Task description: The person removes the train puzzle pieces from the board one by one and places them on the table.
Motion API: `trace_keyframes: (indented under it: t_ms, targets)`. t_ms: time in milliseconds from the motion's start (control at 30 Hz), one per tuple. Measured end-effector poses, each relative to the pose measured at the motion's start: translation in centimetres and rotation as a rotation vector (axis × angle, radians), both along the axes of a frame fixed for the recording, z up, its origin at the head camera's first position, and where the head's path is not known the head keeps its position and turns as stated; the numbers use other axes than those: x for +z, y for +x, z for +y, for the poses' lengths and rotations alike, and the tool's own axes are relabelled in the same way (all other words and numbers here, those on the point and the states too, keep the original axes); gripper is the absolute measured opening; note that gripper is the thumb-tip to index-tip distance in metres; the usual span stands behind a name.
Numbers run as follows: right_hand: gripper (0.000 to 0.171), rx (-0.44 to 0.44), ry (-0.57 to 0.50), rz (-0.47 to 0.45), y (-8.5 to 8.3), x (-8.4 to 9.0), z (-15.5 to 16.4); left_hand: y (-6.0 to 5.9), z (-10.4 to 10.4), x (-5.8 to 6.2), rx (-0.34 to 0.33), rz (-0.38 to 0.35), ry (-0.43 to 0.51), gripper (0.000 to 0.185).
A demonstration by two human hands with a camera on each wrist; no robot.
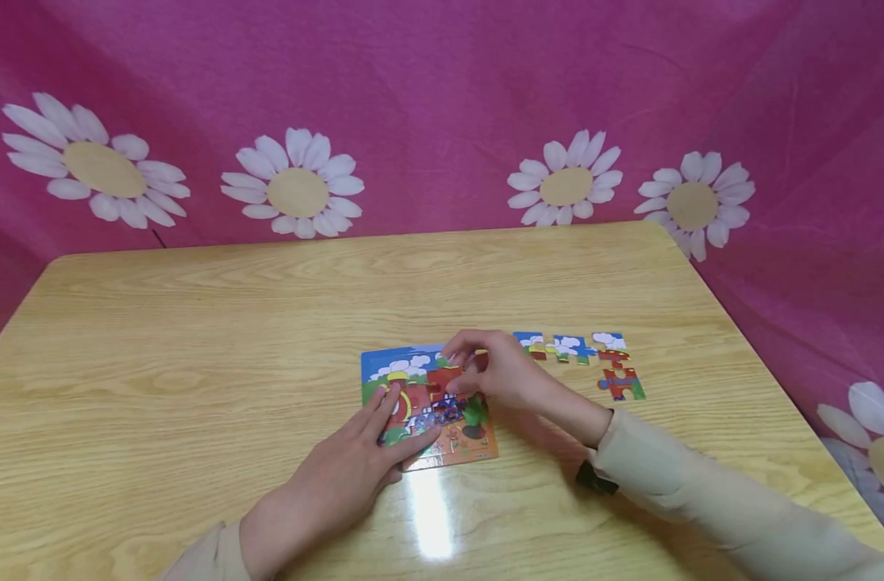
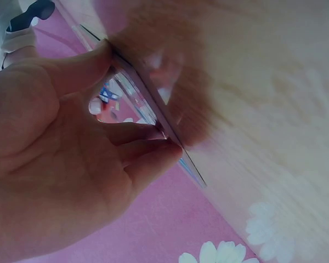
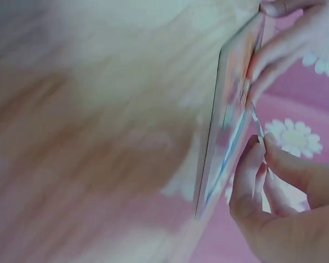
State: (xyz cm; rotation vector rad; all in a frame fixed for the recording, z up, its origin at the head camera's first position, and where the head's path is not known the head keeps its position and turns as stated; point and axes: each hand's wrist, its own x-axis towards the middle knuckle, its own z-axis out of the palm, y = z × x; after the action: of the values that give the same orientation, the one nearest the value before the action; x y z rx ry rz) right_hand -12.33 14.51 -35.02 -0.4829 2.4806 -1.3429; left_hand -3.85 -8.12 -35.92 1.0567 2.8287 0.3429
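A jigsaw puzzle board (image 1: 452, 453) with a colourful picture and a raised frame lies on the table, many of its pieces fitted. My left hand (image 1: 340, 464) rests on its left and lower part, fingers and thumb extended across the picture. Over the board's upper right, my right hand (image 1: 503, 375) pinches a thin puzzle piece (image 3: 256, 118) between thumb and fingers. In the right wrist view that piece is seen nearly edge-on, tilted close to the board's face. The left wrist view shows the board's edge (image 2: 148, 93) beneath my fingertips. My hands hide part of the picture.
Several loose puzzle pieces (image 1: 573, 347) lie right of the board, with a red and green piece (image 1: 622, 384) nearest me. The wooden table (image 1: 195, 347) meets a pink cloth (image 1: 427, 105) with daisies at the back and right. A dark band (image 1: 597, 478) hangs under the right wrist.
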Motion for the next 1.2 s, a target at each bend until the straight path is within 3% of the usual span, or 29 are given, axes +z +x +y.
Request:
trace_keyframes:
  t_ms: [133, 267, 533, 767, 933, 1200]
  targets:
    - [0.025, -0.031, -0.037, -0.051, -0.1, 0.5, 3.0, 0.0, 0.0, -0.1, -0.005, 0.007, -0.004, 0.046]
    - [0.026, -0.072, -0.025, -0.044, -0.1, 0.6, 6.5, 0.1, 0.0, -0.1, -0.006, 0.002, 0.002, 0.048]
    - [0.027, -0.149, 0.177, 0.070, 0.8, 0.3, 11.8, 0.1, -0.1, -0.1, 0.000, -0.001, 0.014, 0.051]
    - [0.027, -0.150, 0.353, 0.177, 1.2, 0.0, 13.5, 0.1, -0.1, 0.0, -0.003, -0.005, 0.022, 0.052]
    - [0.026, -0.144, 0.386, 0.226, 1.5, -0.1, 13.8, 0.1, -0.1, -0.1, 0.002, -0.008, 0.021, 0.052]
    - [0.027, -0.141, 0.386, 0.232, 1.8, -0.2, 13.9, 0.1, -0.1, -0.1, 0.010, -0.014, 0.016, 0.051]
